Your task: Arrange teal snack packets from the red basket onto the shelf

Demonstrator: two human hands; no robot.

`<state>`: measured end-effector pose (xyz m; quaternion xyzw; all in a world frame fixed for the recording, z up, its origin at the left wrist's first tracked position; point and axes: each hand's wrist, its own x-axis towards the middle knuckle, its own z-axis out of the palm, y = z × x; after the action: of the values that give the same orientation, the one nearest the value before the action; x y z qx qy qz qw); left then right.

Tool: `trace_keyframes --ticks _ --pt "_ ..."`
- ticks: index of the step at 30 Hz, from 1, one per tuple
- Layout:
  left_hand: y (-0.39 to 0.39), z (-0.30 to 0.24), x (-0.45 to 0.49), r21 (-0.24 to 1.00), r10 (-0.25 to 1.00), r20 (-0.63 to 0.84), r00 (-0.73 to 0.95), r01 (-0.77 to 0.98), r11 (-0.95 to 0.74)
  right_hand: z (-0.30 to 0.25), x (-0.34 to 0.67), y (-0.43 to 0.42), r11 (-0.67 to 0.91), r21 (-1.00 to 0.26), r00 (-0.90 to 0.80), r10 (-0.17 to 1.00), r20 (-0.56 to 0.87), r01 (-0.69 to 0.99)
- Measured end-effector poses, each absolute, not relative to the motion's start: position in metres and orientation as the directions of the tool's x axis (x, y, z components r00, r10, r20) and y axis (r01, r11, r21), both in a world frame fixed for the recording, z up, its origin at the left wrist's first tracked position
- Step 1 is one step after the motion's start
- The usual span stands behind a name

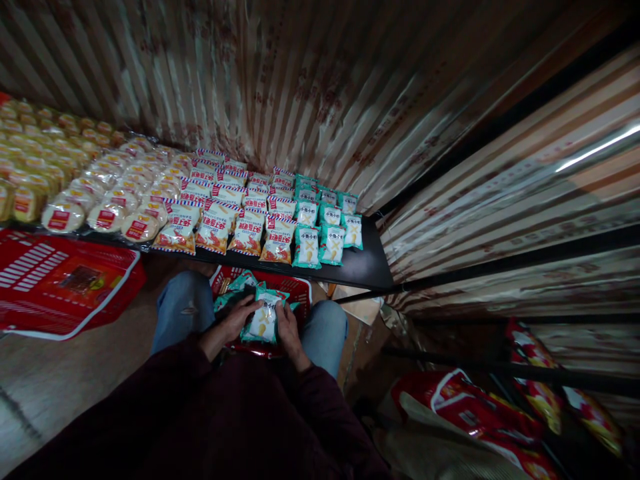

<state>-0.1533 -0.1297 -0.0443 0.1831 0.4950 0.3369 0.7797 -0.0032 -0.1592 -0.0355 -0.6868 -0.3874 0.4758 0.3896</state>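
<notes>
Between my two hands is a small green-and-white snack bag (265,319), its printed front facing up. My left hand (238,317) grips its left edge, fingers closed on it. On the other edge, my right hand (290,333) is closed with the thumb along the front. Underneath is a red plastic basket (303,291) between my knees, with more green snack bags (243,281) inside, partly hidden by my hands. Past the basket, rows of the same green snack bags (319,245) stand at the right end of a black shelf (367,253).
Left of the green bags are red-white-blue striped snack bags (247,230), round wrapped cakes (105,213) and yellow packs (30,197). A larger red basket (70,287) sits at the left. Striped curtain (280,80) hangs behind; black rails (475,267) and red bags (470,407) are at right.
</notes>
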Motion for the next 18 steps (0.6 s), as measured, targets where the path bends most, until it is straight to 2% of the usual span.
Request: trace_keyframes --ticks 3,7,18 --pt "-0.129 -0.044 -0.153 0.627 0.704 -0.665 0.250 -0.324 0.708 -0.034 -0.004 -0.158 -0.459 -0.886 0.293 0.857 -0.424 0.063" --pt "-0.122 -0.039 -0.153 0.650 0.721 -0.663 0.202 -0.324 0.688 -0.027 -0.003 -0.155 -0.487 -0.873 0.252 0.841 -0.478 -0.031" --pt "-0.110 -0.010 -0.144 0.738 0.807 -0.583 0.096 -0.353 0.575 -0.001 0.000 -0.148 -0.471 -0.879 0.134 0.869 -0.477 -0.074"
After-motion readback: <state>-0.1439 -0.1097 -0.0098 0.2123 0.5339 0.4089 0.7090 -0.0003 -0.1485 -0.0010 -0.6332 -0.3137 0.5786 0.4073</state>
